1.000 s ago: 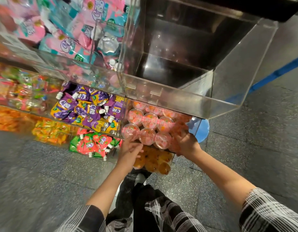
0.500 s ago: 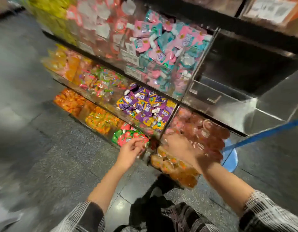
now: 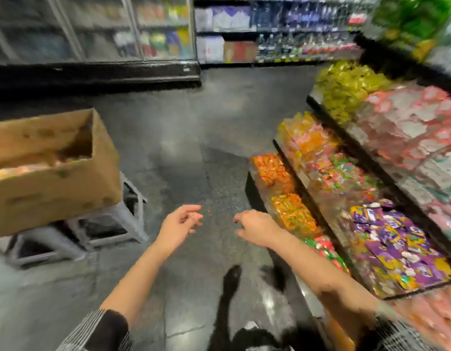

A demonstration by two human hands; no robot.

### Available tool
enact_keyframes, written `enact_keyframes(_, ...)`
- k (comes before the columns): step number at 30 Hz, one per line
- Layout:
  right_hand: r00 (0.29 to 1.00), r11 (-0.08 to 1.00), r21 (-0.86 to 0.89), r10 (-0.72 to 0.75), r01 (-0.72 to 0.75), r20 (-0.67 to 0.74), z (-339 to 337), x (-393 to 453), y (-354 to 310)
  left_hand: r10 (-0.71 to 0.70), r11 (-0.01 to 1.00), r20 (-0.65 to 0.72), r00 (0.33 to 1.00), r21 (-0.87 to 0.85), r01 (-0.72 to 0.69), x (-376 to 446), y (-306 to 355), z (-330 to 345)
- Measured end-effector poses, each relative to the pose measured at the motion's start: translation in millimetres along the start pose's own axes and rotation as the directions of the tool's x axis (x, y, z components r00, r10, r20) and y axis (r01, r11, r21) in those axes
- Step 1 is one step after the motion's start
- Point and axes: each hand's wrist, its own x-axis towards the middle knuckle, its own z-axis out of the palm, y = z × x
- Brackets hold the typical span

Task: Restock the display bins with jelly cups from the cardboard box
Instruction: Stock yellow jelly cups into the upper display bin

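Both hands hang over the floor [image 3: 183,138], holding nothing: left hand [image 3: 177,229] and right hand [image 3: 254,228] with fingers loosely curled. The box [image 3: 54,183] of jelly cups [image 3: 21,171] sits on stools [image 3: 112,224] at left; bins [image 3: 346,188] stand right.

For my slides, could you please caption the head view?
Both empty hands, left and right, reach toward the cardboard box on stools, display bins alongside.

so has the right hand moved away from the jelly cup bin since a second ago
Yes. The right hand has left the bin of jelly cups at the display's end and now hangs empty over the floor, left of the display bins, toward the cardboard box.
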Motion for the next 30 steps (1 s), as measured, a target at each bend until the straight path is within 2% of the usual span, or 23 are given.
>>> enact_keyframes(5,0.968,0.966,-0.066,-0.25,0.25,0.007,-25,85,-118,-0.062,0.998,-0.292,0.954,-0.027,0.056,-24,-27,-131)
enact_keyframes(12,0.866,0.859,-0.111,-0.496,0.499,0.06,-53,195,-261,-0.102,0.994,-0.558,0.823,-0.032,0.101,-44,-57,-266)
enact_keyframes(17,0.796,0.785,-0.134,-0.594,0.605,0.115,-70,277,-334,-0.14,0.988,-0.639,0.756,-0.038,0.151,-16,-66,-346)
enact_keyframes(26,0.723,0.723,-0.089,-0.659,0.685,0.207,-107,438,-444,-0.186,0.981,-0.741,0.645,-0.103,0.165,61,-72,-490)
enact_keyframes(30,0.7,0.719,-0.055,-0.651,0.692,0.293,-97,492,-487,-0.223,0.967,-0.778,0.588,-0.099,0.237,74,-90,-539)
